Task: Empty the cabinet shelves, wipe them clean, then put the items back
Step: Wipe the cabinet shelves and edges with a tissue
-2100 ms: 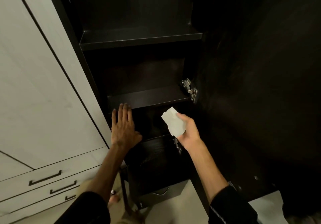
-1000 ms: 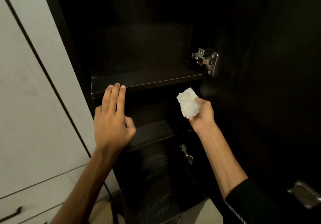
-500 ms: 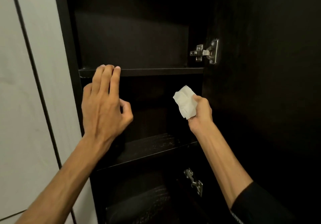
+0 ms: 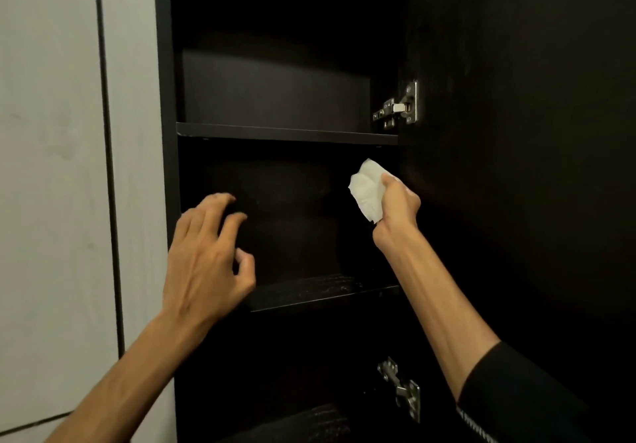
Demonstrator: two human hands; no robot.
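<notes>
Between the two visible shelves of the dark cabinet (image 4: pixel 165 64), a crumpled white tissue (image 4: pixel 366 189) is held up by the right hand (image 4: pixel 395 207), whose fingers are curled tightly round its lower part so that the loose wad sticks out toward the compartment; it is gripped this way, it seems, so that a soft pad is presented for wiping. The tissue is carried in the air near the right side wall, above the lower shelf (image 4: pixel 320 293) and below the upper shelf (image 4: pixel 285 133), and no contact with any surface can be made out. The left hand (image 4: pixel 203 263) is raised in front of the left part of the same compartment, its fingers loosely bent and spread, with nothing held; whether the fingertips touch the back panel cannot be told. It is probably kept there for balance or to steady the body against the frame. No items are seen on the shelves in view, so emptying is judged done and wiping to be the step in hand. The door (image 4: pixel 516 167) is swung open to the right on its metal hinge (image 4: pixel 399 109), which leaves the opening free for both arms. Pale dusty streaks are noticed on the lower shelf, a likely target for the tissue.
</notes>
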